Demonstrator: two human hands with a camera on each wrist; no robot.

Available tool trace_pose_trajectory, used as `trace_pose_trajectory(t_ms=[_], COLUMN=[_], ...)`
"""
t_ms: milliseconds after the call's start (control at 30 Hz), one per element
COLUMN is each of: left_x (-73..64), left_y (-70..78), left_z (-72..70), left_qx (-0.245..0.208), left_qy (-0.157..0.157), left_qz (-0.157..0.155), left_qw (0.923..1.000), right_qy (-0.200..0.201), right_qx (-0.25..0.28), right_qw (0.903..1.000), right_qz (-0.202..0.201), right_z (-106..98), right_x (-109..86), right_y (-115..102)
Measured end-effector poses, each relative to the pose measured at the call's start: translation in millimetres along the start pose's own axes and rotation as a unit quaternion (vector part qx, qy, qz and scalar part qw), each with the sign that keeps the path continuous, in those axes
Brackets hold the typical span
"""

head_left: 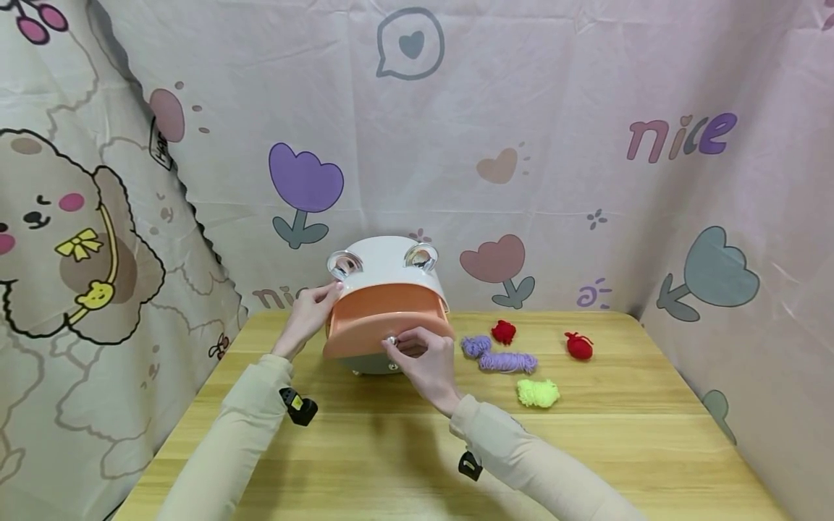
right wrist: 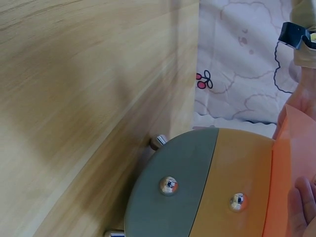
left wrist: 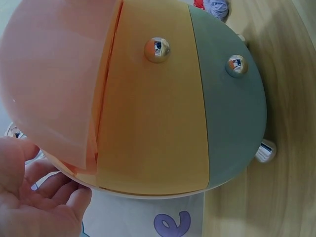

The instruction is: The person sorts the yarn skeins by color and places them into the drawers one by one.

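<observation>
A small white desktop drawer cabinet [head_left: 384, 264] with two shiny ear-shaped rings on top stands on the wooden table. Its peach top drawer [head_left: 355, 336] is pulled out, so part of the inside shows. My right hand [head_left: 426, 362] pinches the silver knob [head_left: 391, 340] of that drawer between thumb and fingers. At the cabinet's upper left side, below one ear, my left hand [head_left: 310, 318] holds the shell with bent fingers. Beneath, the yellow middle drawer [left wrist: 153, 113] and the green bottom drawer [left wrist: 232, 118] are closed, each with a round silver knob.
Right of the cabinet lie purple yarn bundles [head_left: 508, 362], a yellow-green yarn bundle [head_left: 538, 393], a small red yarn bundle [head_left: 504, 332] and another red one [head_left: 578, 346] farther right. A printed cloth [head_left: 573, 87] hangs behind the wooden table [head_left: 365, 463].
</observation>
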State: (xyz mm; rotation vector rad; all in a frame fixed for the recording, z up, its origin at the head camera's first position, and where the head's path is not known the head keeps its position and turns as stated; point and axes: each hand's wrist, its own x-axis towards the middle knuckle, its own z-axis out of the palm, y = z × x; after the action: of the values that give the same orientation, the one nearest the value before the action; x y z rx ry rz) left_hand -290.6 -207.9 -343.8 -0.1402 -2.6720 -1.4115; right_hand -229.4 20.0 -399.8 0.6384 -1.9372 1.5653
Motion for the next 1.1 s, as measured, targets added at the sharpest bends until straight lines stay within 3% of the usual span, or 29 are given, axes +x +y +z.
trace_pose_trajectory(t_ms=[200, 633, 933, 1100], left_x=[0.1, -0.8, -2.0, -1.7], left_y=[-0.1, 0.7, -0.7, -0.9], left_z=[0.2, -0.5, -0.6, -0.5], left_qx=[-0.004, -0.002, 0.003, 0.000], left_qy=[0.001, -0.003, -0.004, -0.002], left_qz=[-0.001, -0.007, -0.004, -0.004], left_qw=[1.0000, 1.0000, 1.0000, 1.0000], right_qy=[0.001, 0.002, -0.013, -0.023], right_qx=[0.006, 0.011, 0.014, 0.043], right_qw=[0.9999, 0.9999, 0.9994, 0.9985], right_qz=[-0.016, -0.008, -0.030, 0.024], right_z=[-1, -8, -52, -90], right_x=[-0.4, -3.8, -10.5, -15.6], right_y=[2, 7, 25, 41])
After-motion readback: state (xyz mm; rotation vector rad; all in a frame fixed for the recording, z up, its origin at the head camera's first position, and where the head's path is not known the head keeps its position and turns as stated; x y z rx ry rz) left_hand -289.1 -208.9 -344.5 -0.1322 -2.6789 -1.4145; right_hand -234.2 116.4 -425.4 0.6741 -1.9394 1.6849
